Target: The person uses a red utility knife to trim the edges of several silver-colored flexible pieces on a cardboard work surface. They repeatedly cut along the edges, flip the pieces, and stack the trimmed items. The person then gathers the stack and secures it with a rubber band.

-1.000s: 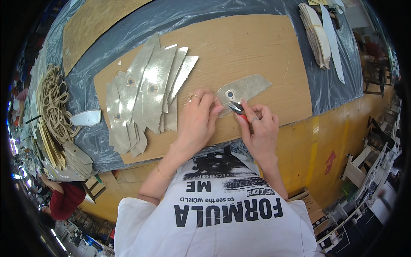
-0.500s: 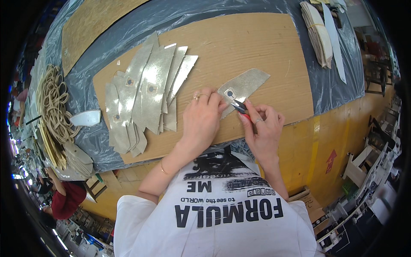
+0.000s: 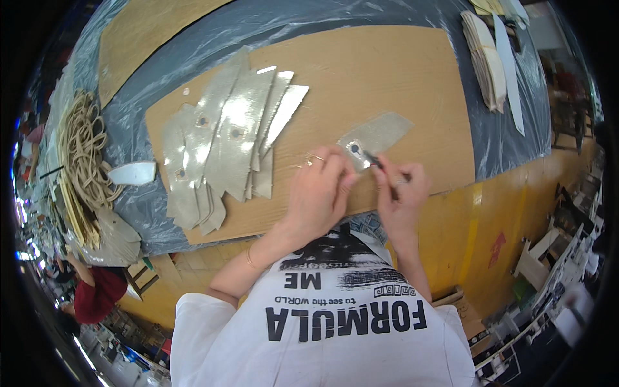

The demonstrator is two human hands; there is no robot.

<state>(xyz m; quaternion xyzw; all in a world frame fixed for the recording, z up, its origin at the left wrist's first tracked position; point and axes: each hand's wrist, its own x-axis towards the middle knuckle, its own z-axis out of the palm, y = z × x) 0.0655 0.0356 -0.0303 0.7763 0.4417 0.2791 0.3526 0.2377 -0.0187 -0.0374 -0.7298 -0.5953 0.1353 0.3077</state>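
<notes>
A pale gold, glittery leaf-shaped piece point(image 3: 385, 131) lies on a brown cardboard sheet point(image 3: 367, 71); a small light square with a dark mark sits on it. My left hand point(image 3: 316, 193) is closed at its near left end, thumb and fingers pinching the edge, though the fingertips are partly hidden. Small snips point(image 3: 372, 160) with dark jaws and a red handle are gripped in my right hand point(image 3: 404, 191), their tip at the piece beside the square. To the left, a fanned pile of similar glittery pieces point(image 3: 248, 122) rests on the cardboard.
Coiled beige cords point(image 3: 84, 151) and a white curved plate point(image 3: 133, 173) lie left of the cardboard. A banded cream bundle point(image 3: 483, 64) and a long pale blade-shaped strip point(image 3: 509, 77) are at far right. Another person in a dark red top point(image 3: 100, 297) is at lower left.
The view has shifted slightly, so everything sits a little lower and to the right. The snips have tilted in my right hand, with the tip still by the square; my left hand keeps its place.
</notes>
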